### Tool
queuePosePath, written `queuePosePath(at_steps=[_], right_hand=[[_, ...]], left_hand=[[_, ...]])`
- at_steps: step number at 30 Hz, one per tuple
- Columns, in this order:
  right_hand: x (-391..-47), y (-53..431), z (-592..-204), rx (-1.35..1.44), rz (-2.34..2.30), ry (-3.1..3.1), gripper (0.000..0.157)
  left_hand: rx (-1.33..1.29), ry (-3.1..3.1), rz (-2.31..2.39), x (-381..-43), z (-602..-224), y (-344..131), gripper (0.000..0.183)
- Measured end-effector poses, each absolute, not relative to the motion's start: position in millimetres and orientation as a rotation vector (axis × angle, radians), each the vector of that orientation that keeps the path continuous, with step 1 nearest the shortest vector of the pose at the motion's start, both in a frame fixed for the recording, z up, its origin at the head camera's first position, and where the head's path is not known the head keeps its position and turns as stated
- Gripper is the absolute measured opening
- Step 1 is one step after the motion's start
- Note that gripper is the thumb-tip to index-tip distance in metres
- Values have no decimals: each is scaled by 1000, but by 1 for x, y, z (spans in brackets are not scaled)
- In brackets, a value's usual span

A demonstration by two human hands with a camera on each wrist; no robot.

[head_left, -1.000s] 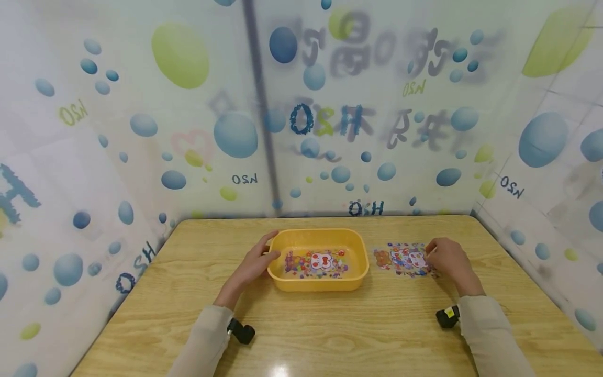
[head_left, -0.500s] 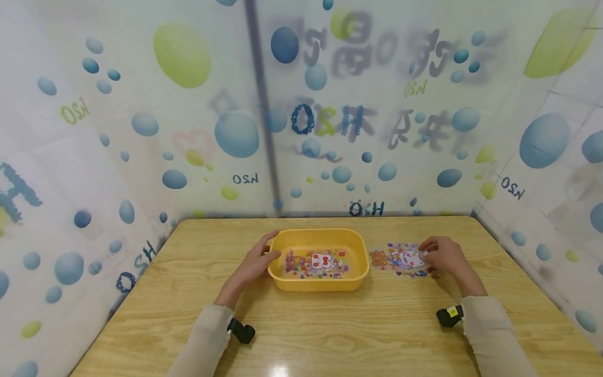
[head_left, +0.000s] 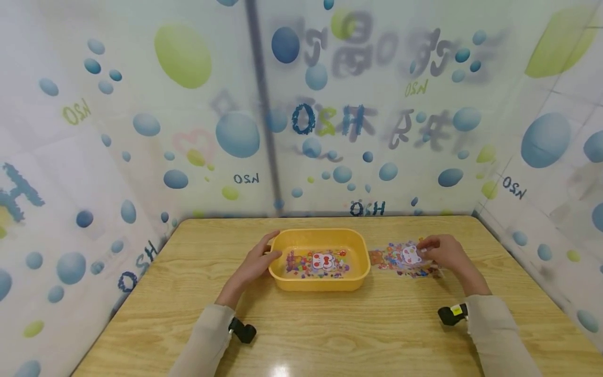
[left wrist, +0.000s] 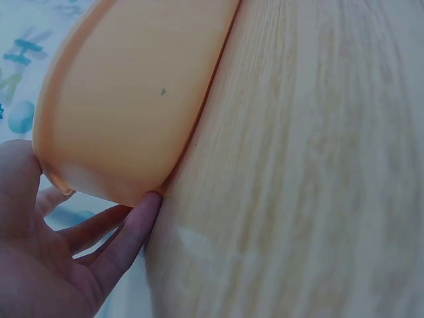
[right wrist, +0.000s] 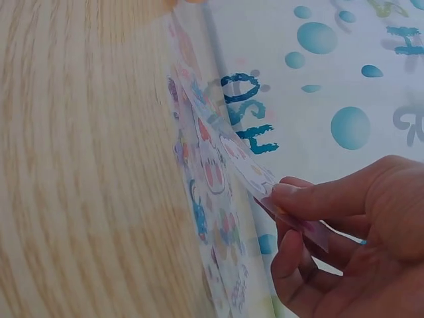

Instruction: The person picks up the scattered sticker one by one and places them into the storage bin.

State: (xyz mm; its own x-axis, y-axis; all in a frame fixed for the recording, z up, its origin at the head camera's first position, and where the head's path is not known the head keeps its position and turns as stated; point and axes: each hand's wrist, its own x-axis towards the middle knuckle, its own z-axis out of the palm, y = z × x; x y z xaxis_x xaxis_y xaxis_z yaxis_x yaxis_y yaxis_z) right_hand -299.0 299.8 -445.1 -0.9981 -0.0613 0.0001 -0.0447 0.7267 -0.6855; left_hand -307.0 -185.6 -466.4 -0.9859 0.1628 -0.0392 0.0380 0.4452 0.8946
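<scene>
A yellow plastic basin (head_left: 320, 285) stands on the table, with a clear sheet of colourful cartoon stickers (head_left: 323, 262) lying inside it. My left hand (head_left: 254, 262) holds the basin's left end, thumb at the rim and fingers against the outer wall, as the left wrist view (left wrist: 86, 245) shows. Right of the basin, my right hand (head_left: 445, 254) pinches the edge of a sticker sheet (head_left: 409, 255) between thumb and fingers. In the right wrist view that sheet (right wrist: 238, 156) slants up off another sticker sheet (right wrist: 215, 179) lying on the table.
The wood-grain table (head_left: 339, 335) runs back to a white curtain (head_left: 405, 157) printed with blue and green dots, which also encloses both sides. Small black cameras (head_left: 242, 331) are strapped to both wrists.
My right hand has drawn the pinched sheet slightly to the left and raised its right edge, showing more of the sheet below. My left hand stays on the basin.
</scene>
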Motion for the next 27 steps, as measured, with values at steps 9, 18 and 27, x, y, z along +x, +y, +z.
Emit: queuePosePath(at_steps=[9, 18, 27], right_hand=[[-297, 301, -442, -122, -1227, 2874, 33], [-295, 303, -432, -169, -1370, 2790, 45], [-291, 303, -422, -180, -1471, 2740, 50]], left_hand=[[178, 2571, 1583, -308, -468, -186, 55], [179, 2558, 1592, -308, -467, -185, 56], [182, 2576, 1569, -308, -468, -186, 54]])
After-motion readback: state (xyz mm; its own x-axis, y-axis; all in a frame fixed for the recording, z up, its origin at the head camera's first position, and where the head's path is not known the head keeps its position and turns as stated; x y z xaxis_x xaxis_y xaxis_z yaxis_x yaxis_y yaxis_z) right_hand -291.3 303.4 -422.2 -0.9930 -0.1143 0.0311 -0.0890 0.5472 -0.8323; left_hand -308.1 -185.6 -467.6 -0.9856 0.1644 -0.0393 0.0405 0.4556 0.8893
